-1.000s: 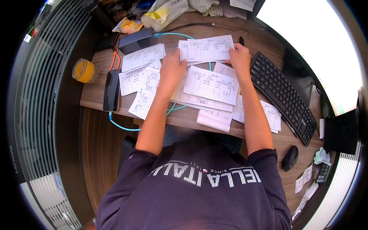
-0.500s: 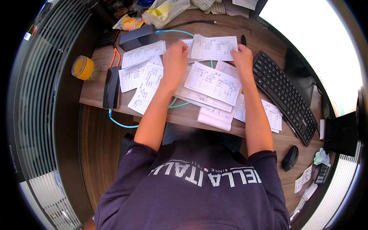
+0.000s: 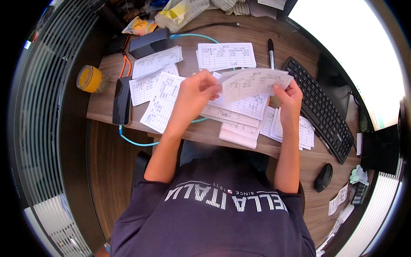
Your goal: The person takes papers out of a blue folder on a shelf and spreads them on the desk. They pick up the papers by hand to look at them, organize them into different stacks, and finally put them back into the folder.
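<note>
My left hand (image 3: 198,91) pinches the left edge of a thin sheaf of printed, handwritten paper slips (image 3: 250,85). At its right end my right hand (image 3: 289,97) grips the same slips between thumb and fingers. They are lifted and bowed over a pile of similar forms (image 3: 252,107), partly covering it. A pink-edged pad (image 3: 237,136) pokes out from under the pile at the desk's near edge. Just beyond my hands lies a squared stack of forms (image 3: 227,55).
More slips lie fanned at left (image 3: 160,103) and by my right forearm (image 3: 306,132). Around them are a phone (image 3: 122,100), a glass jar (image 3: 90,79), a grey box (image 3: 150,43), a pen (image 3: 271,53), a keyboard (image 3: 319,107), a mouse (image 3: 323,177) and a monitor (image 3: 342,51).
Both hands have come nearer from the far stack, which now lies free on the desk. They now hold slips lifted above the middle pile. The pen behind is more exposed.
</note>
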A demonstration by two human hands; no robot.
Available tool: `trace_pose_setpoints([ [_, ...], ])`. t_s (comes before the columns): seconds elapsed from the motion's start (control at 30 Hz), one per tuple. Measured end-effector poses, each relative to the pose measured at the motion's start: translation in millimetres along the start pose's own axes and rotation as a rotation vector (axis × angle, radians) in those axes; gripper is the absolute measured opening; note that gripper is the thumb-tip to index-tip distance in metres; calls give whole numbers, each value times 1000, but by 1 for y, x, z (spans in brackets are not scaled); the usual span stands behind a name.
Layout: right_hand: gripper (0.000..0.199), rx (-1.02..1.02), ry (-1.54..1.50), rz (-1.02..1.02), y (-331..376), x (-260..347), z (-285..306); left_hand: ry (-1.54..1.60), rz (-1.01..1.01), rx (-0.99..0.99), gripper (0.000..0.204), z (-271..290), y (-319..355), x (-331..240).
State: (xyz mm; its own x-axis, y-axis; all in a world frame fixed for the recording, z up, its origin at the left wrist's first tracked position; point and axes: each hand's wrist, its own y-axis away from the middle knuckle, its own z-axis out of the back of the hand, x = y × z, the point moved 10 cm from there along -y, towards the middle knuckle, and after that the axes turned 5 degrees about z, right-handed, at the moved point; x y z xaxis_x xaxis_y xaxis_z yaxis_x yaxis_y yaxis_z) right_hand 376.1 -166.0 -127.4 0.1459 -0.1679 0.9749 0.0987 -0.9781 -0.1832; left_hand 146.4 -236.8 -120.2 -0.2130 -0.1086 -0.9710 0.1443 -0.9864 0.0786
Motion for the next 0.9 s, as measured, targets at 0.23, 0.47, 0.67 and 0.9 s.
trace_pose_setpoints([
  [0.23,8,41,46,-32,-6,-13,9,-759,-336,-250,21,36,-41,-37],
  [0.47,7,68,-81,-121,1,-21,6,-90,-9,39,35,9,-54,1],
  [0.67,31,-205,-190,-71,4,6,36,88,167,25,37,9,-35,11],
  [0.9,24,-237,-132,-48,12,24,58,108,151,13,31,9,-29,9],
])
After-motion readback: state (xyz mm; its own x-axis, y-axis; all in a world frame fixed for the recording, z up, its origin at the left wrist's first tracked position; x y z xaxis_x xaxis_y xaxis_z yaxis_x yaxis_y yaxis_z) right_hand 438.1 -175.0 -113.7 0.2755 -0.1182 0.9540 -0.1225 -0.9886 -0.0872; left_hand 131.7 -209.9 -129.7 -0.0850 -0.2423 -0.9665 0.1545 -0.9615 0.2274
